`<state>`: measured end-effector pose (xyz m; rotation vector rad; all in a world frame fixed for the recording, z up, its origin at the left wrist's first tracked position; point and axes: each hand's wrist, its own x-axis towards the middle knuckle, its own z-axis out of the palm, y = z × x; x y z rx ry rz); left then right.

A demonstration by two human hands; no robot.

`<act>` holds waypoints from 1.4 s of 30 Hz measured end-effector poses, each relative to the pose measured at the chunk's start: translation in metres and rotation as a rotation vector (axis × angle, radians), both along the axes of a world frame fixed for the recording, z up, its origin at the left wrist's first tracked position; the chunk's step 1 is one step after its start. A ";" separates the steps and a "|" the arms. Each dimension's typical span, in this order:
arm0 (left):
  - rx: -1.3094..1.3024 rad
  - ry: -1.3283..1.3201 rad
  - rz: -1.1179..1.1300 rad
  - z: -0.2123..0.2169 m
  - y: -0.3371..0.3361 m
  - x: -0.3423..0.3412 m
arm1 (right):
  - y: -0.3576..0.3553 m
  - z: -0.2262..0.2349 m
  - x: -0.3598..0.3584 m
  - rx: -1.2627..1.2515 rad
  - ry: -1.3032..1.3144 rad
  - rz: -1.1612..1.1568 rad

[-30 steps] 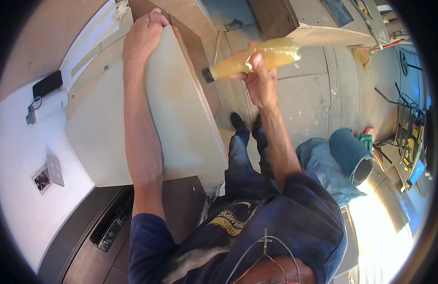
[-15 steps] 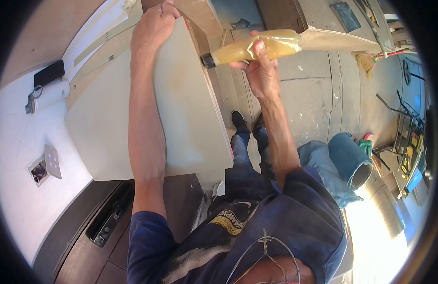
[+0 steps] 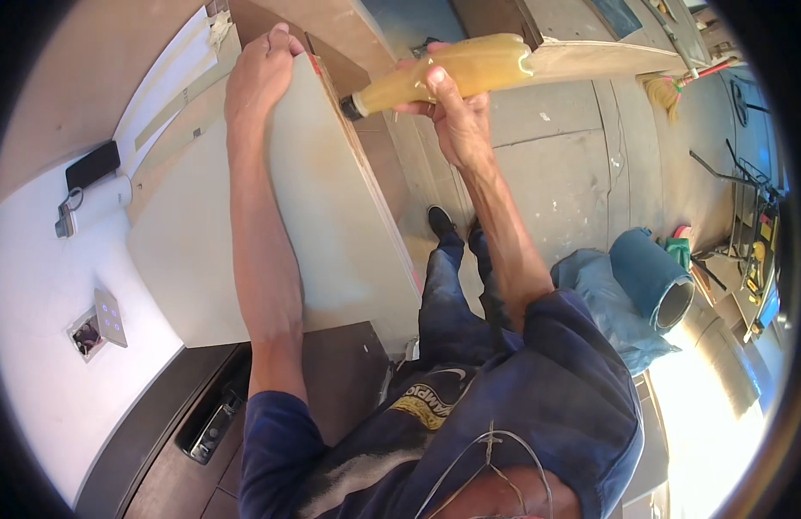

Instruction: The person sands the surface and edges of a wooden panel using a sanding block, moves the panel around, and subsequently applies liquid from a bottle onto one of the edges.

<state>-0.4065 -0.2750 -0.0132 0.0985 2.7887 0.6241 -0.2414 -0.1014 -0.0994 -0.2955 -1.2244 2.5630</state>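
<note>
In my right hand [image 3: 463, 117] is a clear plastic squeeze bottle [image 3: 482, 65] of yellowish liquid, lying nearly level with its black cap [image 3: 350, 107] pointing left. My thumb presses along its near side, and the fingers wrap underneath. The cap is beside the right edge of a large pale panel [image 3: 331, 216]; whether it touches cannot be made out. My left hand [image 3: 263, 73] is at the panel's far end with its fingers curled together. What those fingers grip, if anything, is hidden. My left forearm stretches over the panel's face.
A dark wooden cabinet piece [image 3: 340, 363] stands near the panel's close end. On the left wall are a loose switch plate [image 3: 110, 317] and a black phone-like slab [image 3: 93, 166]. A blue roll [image 3: 651, 277] and a broom [image 3: 662, 91] lie to the right.
The bottle and my right hand have shifted left and away, bringing the cap closer to the panel's edge. My left hand stays at the panel's far end. The whole view has tilted slightly.
</note>
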 end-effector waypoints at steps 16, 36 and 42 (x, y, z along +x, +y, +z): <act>0.038 0.046 -0.031 -0.003 -0.005 0.003 | 0.015 -0.006 0.011 -0.228 0.018 0.029; 0.006 0.035 -0.004 -0.003 -0.003 0.003 | -0.001 -0.004 0.039 -0.015 -0.039 0.037; -0.016 0.027 -0.001 0.003 0.004 0.003 | 0.001 -0.002 -0.015 -0.076 0.032 -0.034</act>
